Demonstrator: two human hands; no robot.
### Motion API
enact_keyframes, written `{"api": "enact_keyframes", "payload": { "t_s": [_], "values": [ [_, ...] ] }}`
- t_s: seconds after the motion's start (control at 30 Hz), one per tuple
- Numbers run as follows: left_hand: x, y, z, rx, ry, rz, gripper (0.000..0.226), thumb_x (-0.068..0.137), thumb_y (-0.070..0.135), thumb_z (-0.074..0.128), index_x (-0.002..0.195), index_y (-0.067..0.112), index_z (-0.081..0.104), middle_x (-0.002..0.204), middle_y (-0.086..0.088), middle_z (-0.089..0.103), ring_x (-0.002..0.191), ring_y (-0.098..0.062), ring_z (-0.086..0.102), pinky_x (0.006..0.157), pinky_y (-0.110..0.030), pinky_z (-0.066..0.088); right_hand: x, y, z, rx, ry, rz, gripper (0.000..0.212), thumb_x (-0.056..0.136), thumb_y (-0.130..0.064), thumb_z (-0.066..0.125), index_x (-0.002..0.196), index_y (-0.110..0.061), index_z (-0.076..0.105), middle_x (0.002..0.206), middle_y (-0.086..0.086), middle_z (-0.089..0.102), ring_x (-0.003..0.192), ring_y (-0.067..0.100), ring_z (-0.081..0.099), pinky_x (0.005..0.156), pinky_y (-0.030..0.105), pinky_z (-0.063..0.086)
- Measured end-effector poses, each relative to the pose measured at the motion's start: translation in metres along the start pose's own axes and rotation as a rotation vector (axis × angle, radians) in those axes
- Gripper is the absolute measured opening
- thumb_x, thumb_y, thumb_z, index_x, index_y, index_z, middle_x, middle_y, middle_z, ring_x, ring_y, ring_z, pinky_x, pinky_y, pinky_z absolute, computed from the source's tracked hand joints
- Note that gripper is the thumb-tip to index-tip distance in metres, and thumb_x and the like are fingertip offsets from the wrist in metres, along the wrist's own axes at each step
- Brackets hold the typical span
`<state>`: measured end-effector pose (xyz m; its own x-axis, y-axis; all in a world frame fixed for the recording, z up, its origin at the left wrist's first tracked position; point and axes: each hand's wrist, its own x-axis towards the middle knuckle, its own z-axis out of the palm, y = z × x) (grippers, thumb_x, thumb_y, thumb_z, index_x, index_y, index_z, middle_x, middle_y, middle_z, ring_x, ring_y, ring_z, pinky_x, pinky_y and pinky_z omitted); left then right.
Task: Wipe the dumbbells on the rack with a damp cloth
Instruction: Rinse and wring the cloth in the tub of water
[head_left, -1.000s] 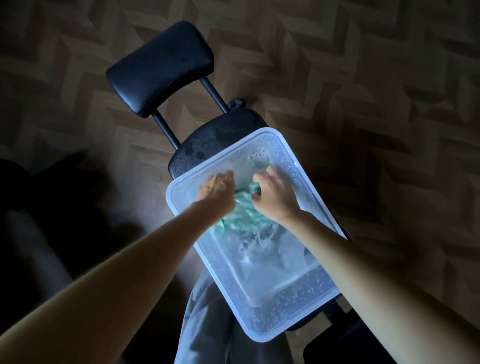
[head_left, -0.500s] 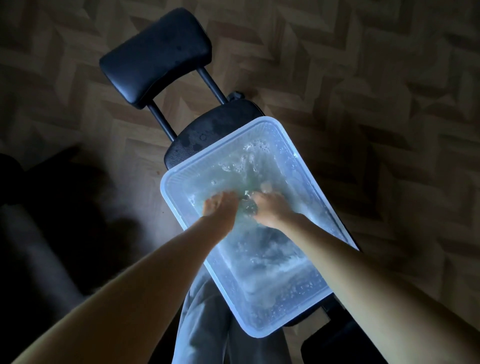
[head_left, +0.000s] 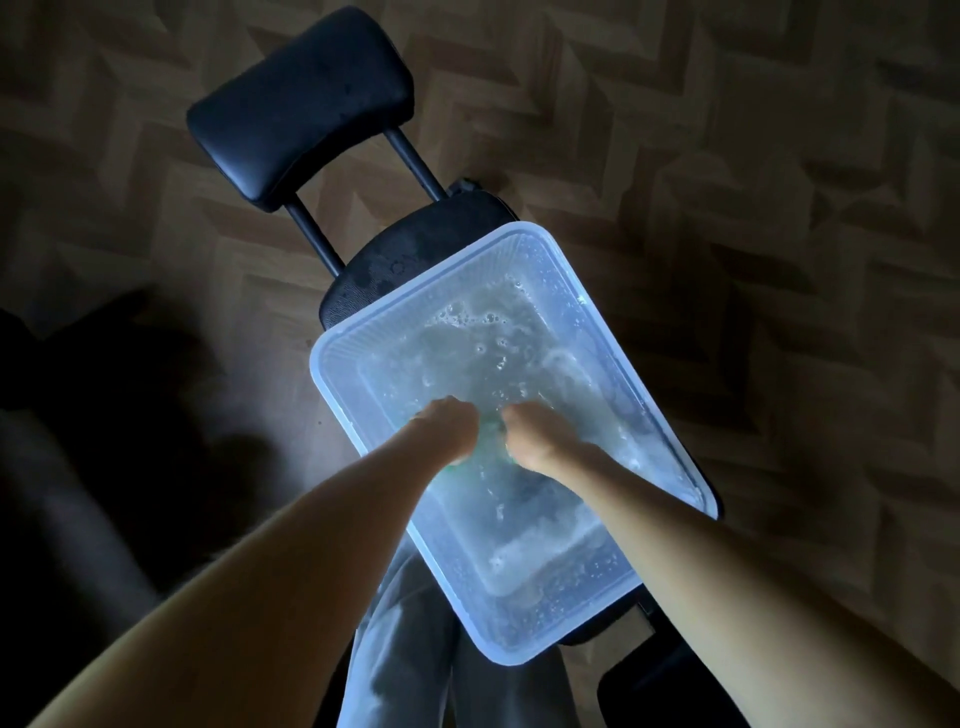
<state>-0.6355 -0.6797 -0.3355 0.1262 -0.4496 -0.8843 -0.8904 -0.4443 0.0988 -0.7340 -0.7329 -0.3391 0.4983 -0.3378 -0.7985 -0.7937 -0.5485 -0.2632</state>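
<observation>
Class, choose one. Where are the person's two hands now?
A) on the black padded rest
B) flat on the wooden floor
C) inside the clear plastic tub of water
C: left hand and right hand are in the tub of bubbly water, gripping a green cloth.

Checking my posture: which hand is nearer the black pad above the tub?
Left. In the tub, the left hand sits below-right of the black pad; the right hand lies beside it, farther away.

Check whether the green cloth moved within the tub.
Yes. The cloth, bunched between the left hand and right hand, came back from the tub's far half toward its middle, nearer the person.
</observation>
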Motion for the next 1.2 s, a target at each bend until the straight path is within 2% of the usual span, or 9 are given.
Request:
{"api": "enact_keyframes", "payload": {
  "t_s": [0.1, 0.23, 0.4, 0.6, 0.7, 0.77, 0.9, 1.03, 1.2],
  "values": [
    [-0.003, 0.003, 0.003, -0.019, 0.011, 0.003, 0.036, 0.091, 0.005, 0.050, 0.127, 0.002, 0.050, 0.130, -0.016, 0.053, 0.121, -0.030, 0.051, 0.096, -0.033, 0.043, 0.002, 0.005, -0.001, 0.034, -0.026, 0.016, 0.023, 0.096, -0.013, 0.046, 0.083, -0.002, 0.061, 0.081, 0.013, 0.061, 0.081, 0.027, 0.060, 0.058, 0.025, 0.035],
    [-0.005, 0.006, 0.002, -0.097, -0.028, 0.069, 0.031, 0.093, 0.002, 0.044, 0.123, -0.003, 0.049, 0.128, -0.020, 0.052, 0.119, -0.033, 0.052, 0.092, -0.032, 0.044, 0.001, 0.023, 0.005, 0.291, -0.031, 0.066, 0.044, 0.093, 0.004, 0.041, 0.136, -0.006, 0.045, 0.136, 0.013, 0.051, 0.116, 0.026, 0.055, 0.076, 0.019, 0.044],
    [-0.007, 0.011, 0.001, -0.078, 0.071, 0.058, 0.033, 0.096, 0.000, 0.035, 0.126, -0.004, 0.047, 0.130, -0.023, 0.051, 0.122, -0.034, 0.049, 0.097, -0.032, 0.040, -0.002, 0.029, 0.008, 0.124, 0.046, 0.110, 0.021, 0.092, -0.019, 0.057, 0.095, 0.001, 0.061, 0.103, 0.017, 0.064, 0.104, 0.031, 0.062, 0.066, 0.029, 0.047],
    [-0.006, 0.016, 0.005, -0.003, 0.123, 0.046, 0.034, 0.094, 0.002, 0.040, 0.127, 0.000, 0.048, 0.130, -0.019, 0.051, 0.122, -0.033, 0.049, 0.098, -0.035, 0.041, -0.006, 0.030, 0.005, 0.199, -0.039, 0.061, 0.021, 0.095, -0.003, 0.039, 0.110, -0.004, 0.054, 0.119, 0.015, 0.051, 0.103, 0.025, 0.052, 0.074, 0.025, 0.042],
    [-0.006, 0.015, 0.001, -0.029, 0.036, 0.120, 0.033, 0.094, -0.002, 0.037, 0.126, -0.002, 0.046, 0.131, -0.021, 0.048, 0.123, -0.034, 0.047, 0.095, -0.032, 0.039, -0.009, 0.032, 0.001, 0.192, -0.039, 0.019, 0.057, 0.088, 0.007, 0.039, 0.142, -0.011, 0.033, 0.141, 0.011, 0.041, 0.117, 0.027, 0.050, 0.082, 0.026, 0.045],
    [-0.004, 0.013, 0.002, -0.055, 0.059, 0.160, 0.035, 0.092, -0.003, 0.038, 0.125, 0.001, 0.047, 0.131, -0.020, 0.047, 0.124, -0.033, 0.047, 0.097, -0.032, 0.038, -0.012, 0.030, -0.002, 0.267, -0.063, 0.008, 0.057, 0.082, 0.001, 0.049, 0.136, -0.016, 0.042, 0.122, 0.011, 0.049, 0.095, 0.023, 0.055, 0.064, 0.023, 0.046],
    [-0.008, 0.011, 0.000, -0.003, 0.322, 0.033, 0.044, 0.095, 0.013, 0.048, 0.136, 0.011, 0.033, 0.137, -0.012, 0.036, 0.126, -0.029, 0.038, 0.100, -0.035, 0.034, -0.016, 0.028, -0.013, 0.428, 0.130, 0.040, 0.009, 0.076, -0.012, 0.059, 0.070, -0.009, 0.054, 0.069, 0.004, 0.049, 0.065, 0.017, 0.046, 0.050, 0.022, 0.027],
    [-0.014, 0.012, 0.001, -0.019, 0.174, 0.138, 0.031, 0.091, 0.005, 0.048, 0.122, 0.007, 0.052, 0.126, -0.018, 0.052, 0.117, -0.033, 0.051, 0.091, -0.034, 0.042, -0.018, 0.029, -0.008, 0.371, -0.071, -0.049, 0.051, 0.077, -0.004, 0.068, 0.125, -0.011, 0.052, 0.118, 0.004, 0.058, 0.094, 0.021, 0.056, 0.065, 0.019, 0.043],
    [-0.018, 0.014, 0.017, 0.016, 0.030, 0.127, 0.042, 0.087, -0.007, 0.043, 0.129, 0.001, 0.047, 0.129, -0.021, 0.050, 0.121, -0.033, 0.050, 0.095, -0.032, 0.042, -0.016, 0.032, 0.012, 0.094, -0.023, 0.033, 0.019, 0.086, 0.000, 0.054, 0.106, 0.000, 0.054, 0.123, 0.016, 0.051, 0.095, 0.024, 0.051, 0.066, 0.025, 0.043]
  ]
}}
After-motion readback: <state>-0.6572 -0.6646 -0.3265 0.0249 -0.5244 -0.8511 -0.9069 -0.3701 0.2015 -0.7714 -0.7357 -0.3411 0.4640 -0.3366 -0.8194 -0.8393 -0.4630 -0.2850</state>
